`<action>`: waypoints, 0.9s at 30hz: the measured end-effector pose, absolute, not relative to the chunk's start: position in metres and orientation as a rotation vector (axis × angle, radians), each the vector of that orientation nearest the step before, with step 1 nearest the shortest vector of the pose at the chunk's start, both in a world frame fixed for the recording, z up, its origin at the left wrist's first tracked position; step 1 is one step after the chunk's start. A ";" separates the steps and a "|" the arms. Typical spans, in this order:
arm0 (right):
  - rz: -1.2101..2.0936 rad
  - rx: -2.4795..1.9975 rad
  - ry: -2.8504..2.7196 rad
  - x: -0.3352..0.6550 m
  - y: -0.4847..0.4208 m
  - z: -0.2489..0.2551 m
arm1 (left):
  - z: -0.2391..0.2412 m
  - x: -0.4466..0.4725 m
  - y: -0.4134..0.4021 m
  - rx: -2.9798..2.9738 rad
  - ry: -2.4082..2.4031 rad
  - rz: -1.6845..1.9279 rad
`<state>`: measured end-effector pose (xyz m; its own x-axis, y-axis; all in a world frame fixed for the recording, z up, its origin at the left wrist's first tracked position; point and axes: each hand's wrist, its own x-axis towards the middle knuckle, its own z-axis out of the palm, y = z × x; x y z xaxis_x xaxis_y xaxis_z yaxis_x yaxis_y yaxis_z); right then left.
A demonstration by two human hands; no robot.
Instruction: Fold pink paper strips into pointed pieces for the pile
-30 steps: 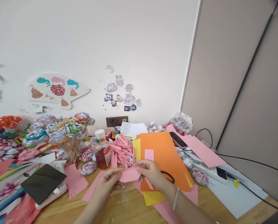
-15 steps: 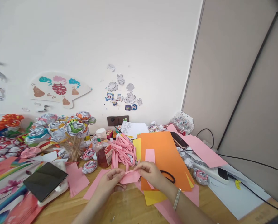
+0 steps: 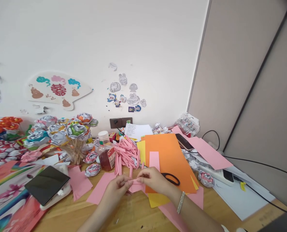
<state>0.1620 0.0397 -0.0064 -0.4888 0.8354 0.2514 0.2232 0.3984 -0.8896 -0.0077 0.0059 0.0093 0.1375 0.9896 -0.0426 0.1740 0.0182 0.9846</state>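
Low in the centre of the frame, the left hand [image 3: 118, 188] and right hand [image 3: 153, 178] pinch a small pink paper piece [image 3: 136, 186] just above the counter [image 3: 134, 216], each grip closed on 1 end. It looks only partly folded. A heap of folded pink strips [image 3: 127, 154] lies behind it, and 1 flat pink strip [image 3: 154, 160] lies unfolded on the orange sheet [image 3: 167, 151].
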 end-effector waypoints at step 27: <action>1.079 -0.915 -2.019 0.168 0.044 -0.007 | 0.012 -0.013 0.005 1.385 1.161 0.840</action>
